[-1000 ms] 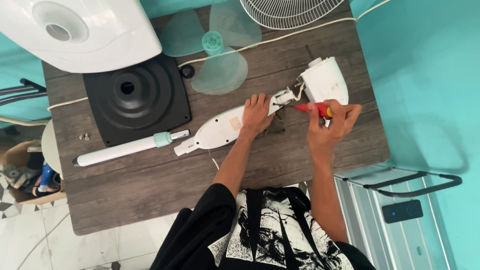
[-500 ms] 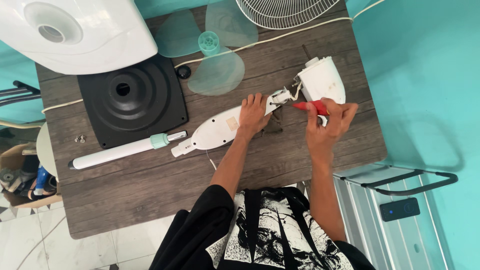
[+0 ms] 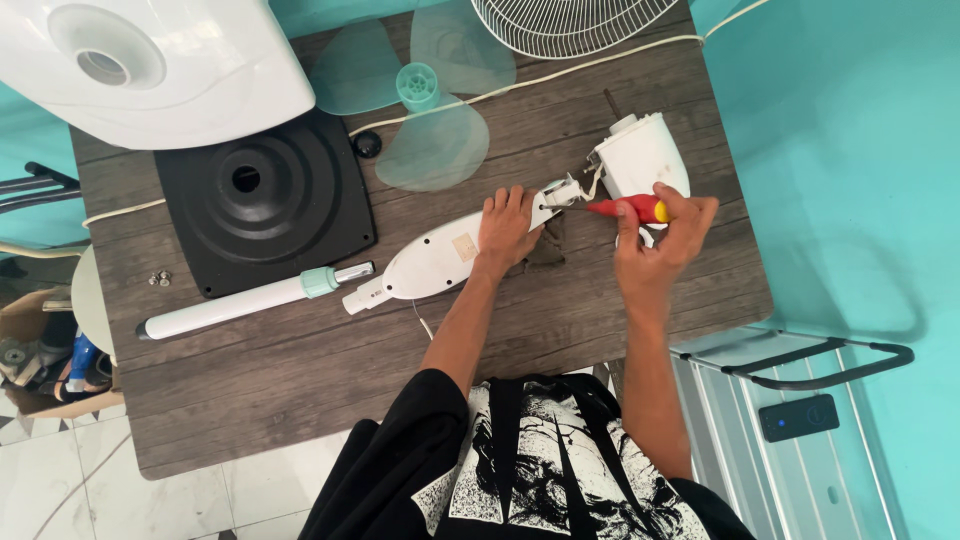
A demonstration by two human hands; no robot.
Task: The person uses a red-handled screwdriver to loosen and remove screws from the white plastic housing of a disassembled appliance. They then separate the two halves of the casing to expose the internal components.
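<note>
Red screwdriver (image 3: 628,208) lying nearly flat mid-table, tip at the joint between white neck (image 3: 440,262) and motor housing (image 3: 645,160). Right hand (image 3: 660,240), fingers clamped round the handle; left hand (image 3: 508,228), fingers together, pressing the neck down on the table (image 3: 300,390). Best kept square in the screw, pushed firmly while turning, neck pinned hard. Black base (image 3: 262,200), tube (image 3: 240,305), blade (image 3: 420,110) further left.

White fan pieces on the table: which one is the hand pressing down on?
The long white neck piece under the left hand. The white pole lies apart, untouched; the white motor housing sits by the right hand.
</note>
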